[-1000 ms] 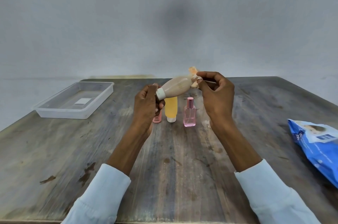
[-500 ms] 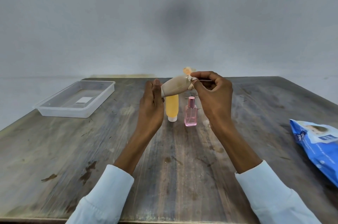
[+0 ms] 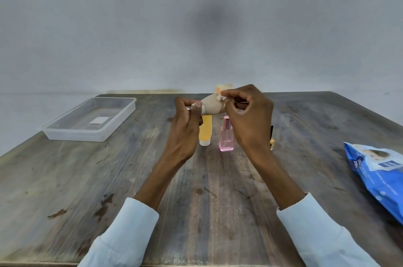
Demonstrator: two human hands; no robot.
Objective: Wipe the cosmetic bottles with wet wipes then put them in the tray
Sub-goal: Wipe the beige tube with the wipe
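The fingers of the left hand [image 3: 185, 122] are curled around the white cap end of a beige bottle [image 3: 212, 105], with the thumb pressed on the cap. The fingers of the right hand [image 3: 246, 118] are bent and pinch a small piece of wet wipe [image 3: 220, 97] against the other end of this bottle. The bottle is held in the air, nearly lying on its side, with the cap end a little lower, above the far middle of the wooden table [image 3: 109, 179].

Under the two hands, three other things stand in a short row. A yellow tube [image 3: 205, 130] stands on its white cap, partly hidden behind the left hand. Just beside it, on the right, a pink glass perfume bottle [image 3: 226, 137] stands upright. At the right side of the right wrist, a small dark-capped bottle [image 3: 272, 136] is mostly hidden, so I cannot tell more about it.

The clear plastic tray [image 3: 65, 136] lies near the far left edge of the table, well apart from the hands, and there are no bottles in it; only a white label shows at its bottom. The table surface between the tray and the left hand is bare wood. A blue pack of wet wipes [image 3: 377, 179] lies at the right edge of the table, partly cut by the picture border. The near part of the table, between the two light blue sleeves [image 3: 126, 229], shows only worn wood with dark stains.
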